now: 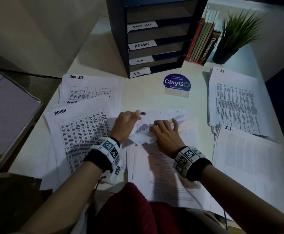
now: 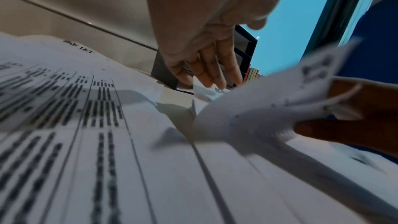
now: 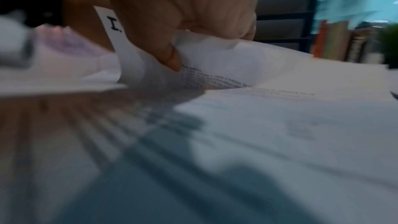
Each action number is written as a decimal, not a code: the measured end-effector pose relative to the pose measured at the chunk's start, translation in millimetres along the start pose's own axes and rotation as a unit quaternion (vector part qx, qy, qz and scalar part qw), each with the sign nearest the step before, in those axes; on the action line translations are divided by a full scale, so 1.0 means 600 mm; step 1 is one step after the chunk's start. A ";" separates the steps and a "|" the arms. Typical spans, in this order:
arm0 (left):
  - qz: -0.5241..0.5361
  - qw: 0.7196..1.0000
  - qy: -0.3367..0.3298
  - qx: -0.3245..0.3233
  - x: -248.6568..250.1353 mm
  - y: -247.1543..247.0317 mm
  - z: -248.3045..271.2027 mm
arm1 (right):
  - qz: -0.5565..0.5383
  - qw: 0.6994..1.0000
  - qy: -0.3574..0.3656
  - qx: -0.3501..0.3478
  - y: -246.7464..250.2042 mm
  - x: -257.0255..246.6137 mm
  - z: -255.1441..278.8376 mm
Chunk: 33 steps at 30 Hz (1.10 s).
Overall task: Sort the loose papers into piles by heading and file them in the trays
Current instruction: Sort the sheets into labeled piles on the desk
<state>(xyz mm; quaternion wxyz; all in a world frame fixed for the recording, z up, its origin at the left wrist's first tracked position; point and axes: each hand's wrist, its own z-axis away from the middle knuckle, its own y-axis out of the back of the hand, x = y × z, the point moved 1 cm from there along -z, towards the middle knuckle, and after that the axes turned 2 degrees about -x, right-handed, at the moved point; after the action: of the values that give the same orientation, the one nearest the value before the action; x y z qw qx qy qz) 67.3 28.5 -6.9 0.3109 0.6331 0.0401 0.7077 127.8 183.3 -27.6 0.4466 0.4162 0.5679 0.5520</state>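
Sorting step in hand. Right hand (image 1: 165, 132) pinches the curled top corner of an I.T. sheet (image 3: 215, 60) on the centre stack (image 1: 163, 166); left hand (image 1: 126, 123), fingers curled, rests on the ADMIN sheet beneath (image 1: 161, 114). Next, probably: lift sheet clear, carry to I.T. pile (image 1: 245, 157) on the surface's right.

**Dim desk, blurred wrist views**

The head view is dim, corners darkening and lines bowing away from the tray rack (image 1: 154, 39). Hands cast soft shadows toward the viewer. Both wrist views smear heavily; the rack (image 3: 286, 16) behind stays soft.
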 end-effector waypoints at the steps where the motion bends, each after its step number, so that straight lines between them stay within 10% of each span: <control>1: 0.039 0.999 0.003 -0.017 0.003 -0.003 0.008 | -0.022 0.999 -0.028 -0.001 0.006 0.002 -0.003; 5: 0.160 0.986 0.036 -0.023 0.002 -0.018 0.032 | -0.129 0.972 -0.195 0.022 0.041 0.032 -0.028; 11: 0.091 0.989 0.066 0.097 0.014 -0.032 0.011 | -0.208 0.946 -0.205 0.138 0.074 0.037 -0.029; 14: 0.124 0.984 0.068 0.105 0.017 -0.013 0.003 | -0.253 0.830 -0.441 0.230 0.077 0.079 0.001; 17: 0.153 0.984 0.060 0.067 0.031 -0.002 0.007 | -0.401 0.730 -0.535 0.143 0.058 0.119 0.031; 21: 0.176 0.980 0.087 -0.018 0.052 -0.023 0.004 | -0.454 0.775 -0.418 0.140 0.056 0.108 0.044; 29: 0.278 0.954 0.094 0.064 0.113 -0.043 -0.021 | -0.421 0.790 -0.398 0.199 0.075 0.140 0.090; 33: 0.109 0.994 0.008 0.022 0.123 -0.080 -0.041 | -0.368 0.774 -0.432 0.282 0.143 0.183 0.132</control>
<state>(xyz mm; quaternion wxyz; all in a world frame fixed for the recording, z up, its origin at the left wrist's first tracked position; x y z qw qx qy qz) 62.9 111.7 30.8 0.2177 0.6345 -0.0113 0.7415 174.4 313.3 53.4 0.6766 0.4778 0.5550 -0.0773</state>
